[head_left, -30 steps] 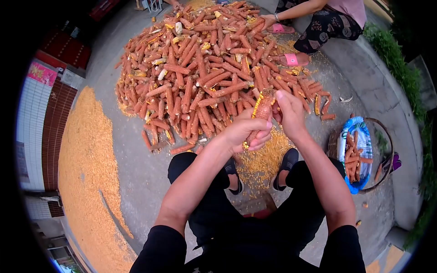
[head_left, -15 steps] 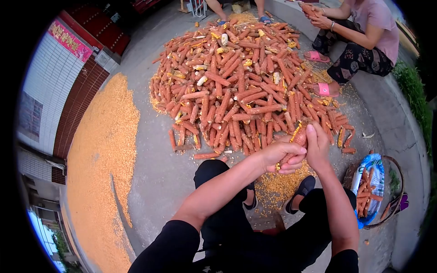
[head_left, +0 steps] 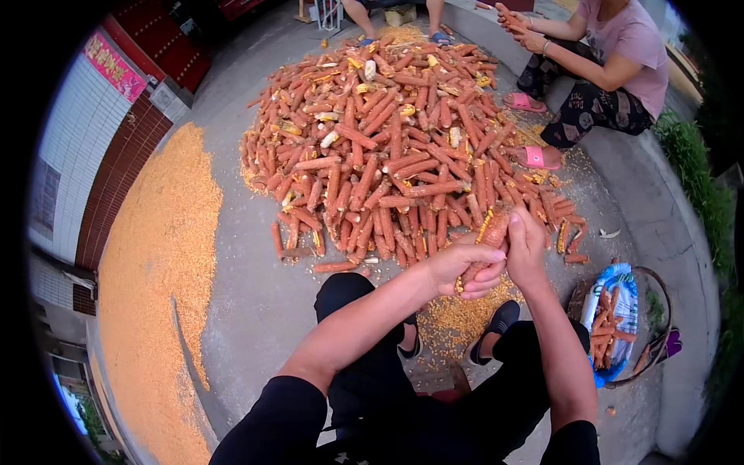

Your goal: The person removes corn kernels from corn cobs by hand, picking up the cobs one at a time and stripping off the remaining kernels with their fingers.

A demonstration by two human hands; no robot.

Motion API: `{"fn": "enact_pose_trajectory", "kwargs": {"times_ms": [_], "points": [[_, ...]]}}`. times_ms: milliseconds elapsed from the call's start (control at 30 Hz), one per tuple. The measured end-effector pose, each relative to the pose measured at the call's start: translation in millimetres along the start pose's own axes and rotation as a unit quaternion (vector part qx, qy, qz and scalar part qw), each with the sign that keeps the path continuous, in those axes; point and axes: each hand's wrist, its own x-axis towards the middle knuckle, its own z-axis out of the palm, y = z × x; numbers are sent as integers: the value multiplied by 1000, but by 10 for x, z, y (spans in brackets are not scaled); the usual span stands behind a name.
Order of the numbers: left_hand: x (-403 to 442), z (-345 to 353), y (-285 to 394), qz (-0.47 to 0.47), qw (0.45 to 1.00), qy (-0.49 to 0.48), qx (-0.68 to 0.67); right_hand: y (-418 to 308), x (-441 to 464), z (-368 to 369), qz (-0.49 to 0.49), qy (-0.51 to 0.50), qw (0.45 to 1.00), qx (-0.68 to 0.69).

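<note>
My left hand is wrapped round the lower part of a reddish corn cob, which still bears a thin row of yellow kernels along its left side. At the cob's upper right, my right hand is closed on it, its thumb pointing up. The two hands meet around the cob, and the right fingers are partly hidden. Just beyond them lies a large pile of reddish cobs, some with yellow kernels left on. Loose kernels cover the ground between my shoes.
A wide strip of kernels spreads at the left. At the right stands a handled basket, lined with blue and white plastic, holding cobs. A person in pink crouches at the upper right with cobs in hand; another's legs show behind the pile.
The view has swung up and to the left since the first frame, bringing more of both co-workers in. The co-worker in pink has raised their hands from the pile. My hands keep hold of the cob.
</note>
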Motion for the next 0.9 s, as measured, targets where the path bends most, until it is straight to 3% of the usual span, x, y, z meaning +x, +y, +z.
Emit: {"fn": "enact_pose_trajectory", "kwargs": {"times_ms": [167, 367, 567, 700, 800, 900], "points": [[35, 74, 91, 92, 980, 144, 106, 181, 13, -150, 82, 16, 996, -39], [73, 23, 38, 140, 943, 214, 211, -23, 32, -144, 91, 27, 995, 9], [127, 35, -73, 179, 892, 270, 315, -106, 13, -104, 47, 50, 990, -122], [149, 120, -60, 202, 827, 330, 409, -145, 12, -91, -21, 34, 974, -223], [140, 142, -47, 181, 810, 336, 446, -175, 18, -80, -37, 28, 967, -252], [207, -34, -127, 274, 654, 347, 613, -125, 20, -28, -40, 37, 974, -220]]}}
